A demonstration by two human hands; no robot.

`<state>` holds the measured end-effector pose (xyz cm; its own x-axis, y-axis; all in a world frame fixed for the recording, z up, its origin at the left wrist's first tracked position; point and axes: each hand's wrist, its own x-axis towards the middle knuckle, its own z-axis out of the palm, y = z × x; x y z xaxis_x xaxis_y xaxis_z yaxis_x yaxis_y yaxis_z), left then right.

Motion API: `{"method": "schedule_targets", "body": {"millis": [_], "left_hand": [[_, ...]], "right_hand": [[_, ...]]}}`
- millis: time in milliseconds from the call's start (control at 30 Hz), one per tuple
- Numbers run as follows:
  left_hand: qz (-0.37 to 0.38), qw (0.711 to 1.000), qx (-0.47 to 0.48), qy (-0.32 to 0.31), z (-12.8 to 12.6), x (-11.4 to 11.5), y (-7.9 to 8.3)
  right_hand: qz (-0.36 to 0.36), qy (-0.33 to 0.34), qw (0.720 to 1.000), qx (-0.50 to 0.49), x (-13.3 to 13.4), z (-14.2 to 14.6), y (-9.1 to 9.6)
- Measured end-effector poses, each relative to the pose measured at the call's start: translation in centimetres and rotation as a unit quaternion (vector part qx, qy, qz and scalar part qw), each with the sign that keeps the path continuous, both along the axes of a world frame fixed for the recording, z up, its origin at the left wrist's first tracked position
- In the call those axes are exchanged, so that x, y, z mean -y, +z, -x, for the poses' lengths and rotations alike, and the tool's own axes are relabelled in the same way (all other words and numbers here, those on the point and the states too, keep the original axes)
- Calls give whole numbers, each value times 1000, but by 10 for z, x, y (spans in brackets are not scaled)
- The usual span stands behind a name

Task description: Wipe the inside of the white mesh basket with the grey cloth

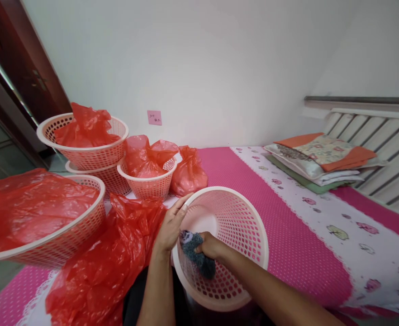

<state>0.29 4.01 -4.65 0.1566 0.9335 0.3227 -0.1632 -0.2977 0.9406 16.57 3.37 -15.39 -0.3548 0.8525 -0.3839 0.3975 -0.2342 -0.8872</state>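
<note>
A pale pink perforated plastic basket (245, 222) is tilted in front of me, its mouth towards me. My left hand (171, 224) grips the left side of its rim, thumb over the edge. Inside the basket, my right hand (209, 244) is closed around a dark green-blue cleaning cloth (194, 249) with a paler end. The cloth lies against the inner left wall; whether it presses on it I cannot tell. Left of the basket, a crumpled red plastic bag (111, 262) spreads over the bed beside my left forearm.
More pink baskets stand to the left: a large one (87, 208), two stacked (84, 151) and a small one (150, 185), with red bags in or over them. Another red bag (189, 172) sits by the wall. Folded fabrics (325, 156) lie at right on the bed (287, 244).
</note>
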Motion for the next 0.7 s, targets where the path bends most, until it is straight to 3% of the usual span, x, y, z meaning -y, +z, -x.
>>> {"method": "schedule_targets", "body": {"millis": [300, 433, 567, 700], "left_hand": [[26, 1000, 16, -8, 6, 0, -2], [41, 999, 29, -15, 6, 0, -1], [38, 999, 12, -2, 6, 2, 3], [32, 999, 6, -10, 8, 3, 4]], "right_hand": [[38, -54, 988, -139, 43, -5, 42], [41, -48, 977, -205, 58, -3, 60], [-6, 20, 985, -170, 70, -10, 79], [-47, 151, 985, -69, 89, -26, 101]]}}
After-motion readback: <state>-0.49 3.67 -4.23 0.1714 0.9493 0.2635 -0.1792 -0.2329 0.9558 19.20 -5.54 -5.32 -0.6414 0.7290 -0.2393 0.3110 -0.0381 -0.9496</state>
